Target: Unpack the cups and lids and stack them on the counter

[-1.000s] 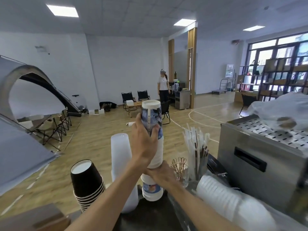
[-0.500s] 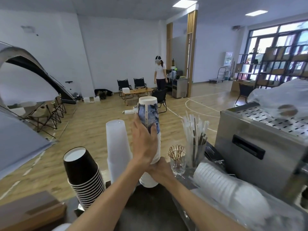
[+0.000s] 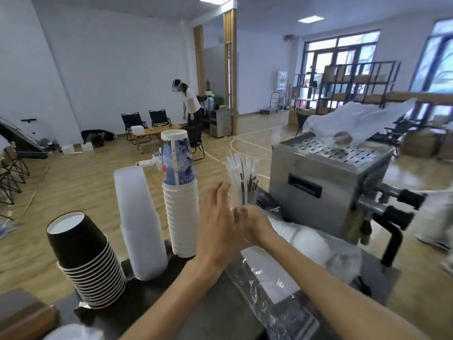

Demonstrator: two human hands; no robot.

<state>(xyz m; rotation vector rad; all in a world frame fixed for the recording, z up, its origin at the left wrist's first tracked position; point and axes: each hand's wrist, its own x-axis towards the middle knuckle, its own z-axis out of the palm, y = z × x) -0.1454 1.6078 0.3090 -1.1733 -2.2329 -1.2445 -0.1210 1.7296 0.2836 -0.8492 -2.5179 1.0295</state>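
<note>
Head view, cup stack (image 3: 181, 212) just beside left hand (image 3: 217, 231)

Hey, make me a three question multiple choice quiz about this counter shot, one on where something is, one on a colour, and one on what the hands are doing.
1. Where is the blue-printed cup stack?
A. right of the frosted stack
B. left of the black cups
C. on the steel machine

2. What colour is the outside of the leftmost cups?
A. red
B. black
C. green

3. What are the hands doing?
A. both gripping the printed stack
B. left lifting a straw
C. both holding nothing

Answers:
1 A: it stands between the frosted stack and the straws.
2 B: the black cups have black walls with white rims.
3 C: the left hand, fingers straight, and the right hand are clear of the cups, nothing in them.
</note>
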